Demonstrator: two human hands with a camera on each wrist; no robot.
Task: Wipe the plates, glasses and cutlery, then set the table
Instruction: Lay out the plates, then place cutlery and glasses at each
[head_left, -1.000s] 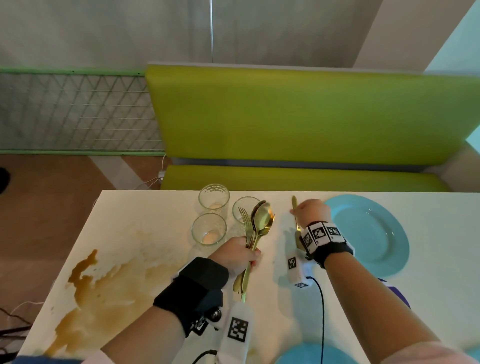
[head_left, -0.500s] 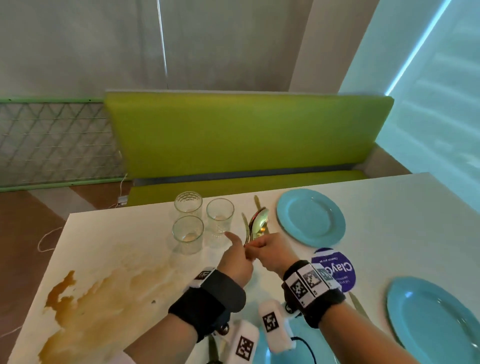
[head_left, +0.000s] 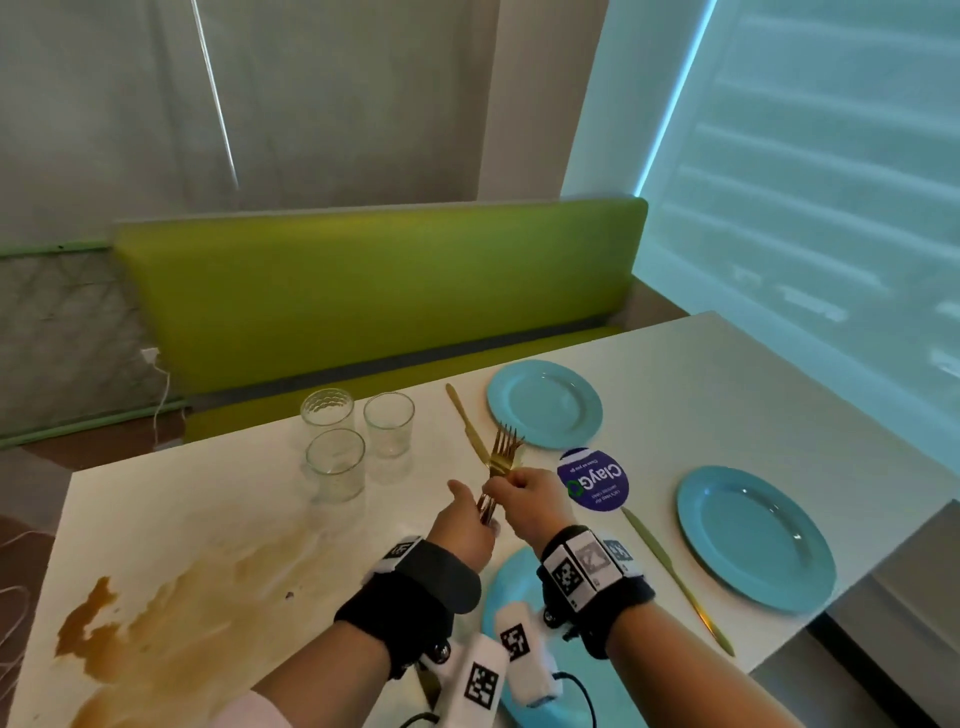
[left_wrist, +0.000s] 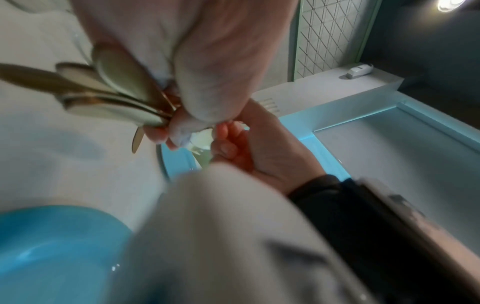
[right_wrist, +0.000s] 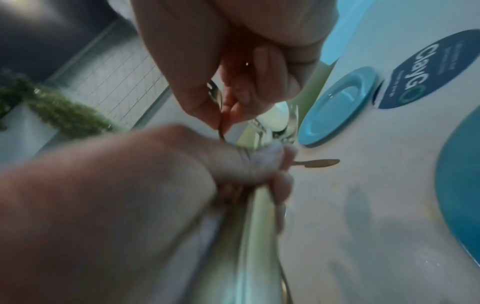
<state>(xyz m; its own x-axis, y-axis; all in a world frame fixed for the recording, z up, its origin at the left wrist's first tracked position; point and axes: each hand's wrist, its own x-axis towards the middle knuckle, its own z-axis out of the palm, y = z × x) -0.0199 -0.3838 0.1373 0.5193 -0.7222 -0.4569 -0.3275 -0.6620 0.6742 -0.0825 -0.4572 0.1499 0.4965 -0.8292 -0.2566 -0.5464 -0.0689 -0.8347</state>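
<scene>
left hand (head_left: 464, 525) grips a bundle of gold cutlery (left_wrist: 109, 92) over the bench (head_left: 208, 519). right hand (head_left: 530, 501) pinches a gold fork (head_left: 505, 451), tines up, just beside the left. three glasses (head_left: 337, 462) far left look empty. blue plates: far one (head_left: 544, 402), right one (head_left: 756, 538), near one (head_left: 506, 597) partly under the wrists, nothing visible on them. gold knives at (head_left: 465, 421) and (head_left: 675, 574). brown stain (head_left: 156, 613) near left.

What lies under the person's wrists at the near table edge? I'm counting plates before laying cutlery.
A third blue plate lies there, beside the two uncovered plates. The right hand and left hand with their wristbands cover most of it, so anything resting on it is hidden.
</scene>
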